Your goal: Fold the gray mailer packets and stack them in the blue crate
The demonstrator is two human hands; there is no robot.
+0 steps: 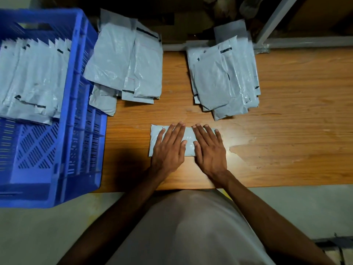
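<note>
Both hands lie flat with straight fingers, side by side, on a folded packet (189,137) near the table's (286,142) near edge: the left hand (169,148) presses its left half, the right hand (209,150) its right half, thumbs almost meeting over the middle. The crate (76,131) stands at the left, overhanging the table's near edge, with a row of packets (30,79) stacked in its far part. Farther back lie two loose piles of packets, the left pile (124,66) leaning against the crate's rim and the right pile (225,79) well apart from it.
</note>
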